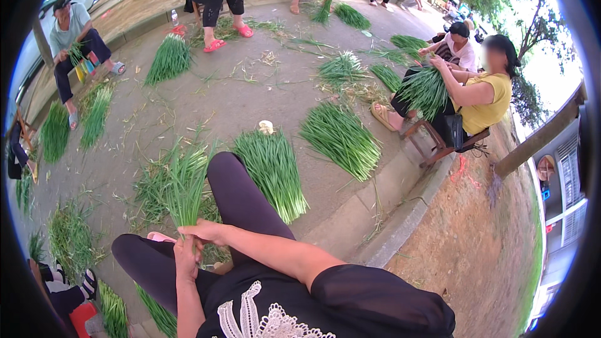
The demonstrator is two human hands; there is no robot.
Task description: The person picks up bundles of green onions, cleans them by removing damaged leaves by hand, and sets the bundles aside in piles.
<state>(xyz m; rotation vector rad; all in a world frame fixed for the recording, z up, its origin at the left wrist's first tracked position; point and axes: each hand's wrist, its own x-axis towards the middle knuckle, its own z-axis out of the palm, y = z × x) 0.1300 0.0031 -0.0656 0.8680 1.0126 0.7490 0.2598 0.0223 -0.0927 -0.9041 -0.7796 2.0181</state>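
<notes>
A bunch of long green garlic chives stands upright over my lap, leaf tips pointing away from me. My left hand is closed round its lower end. Just above and to the right, my right hand is also closed at the stems, its fingertips partly hidden. Loose, tangled chive leaves lie on the ground behind the bunch. To the right of my knee rests a big neat pile of chives, pale stem ends toward me.
Another chive pile lies farther right, near the stone kerb. A person in a yellow top sits there on a wooden chair, holding chives. Several other people sit around the paved ground among more piles. Trimmings lie at left.
</notes>
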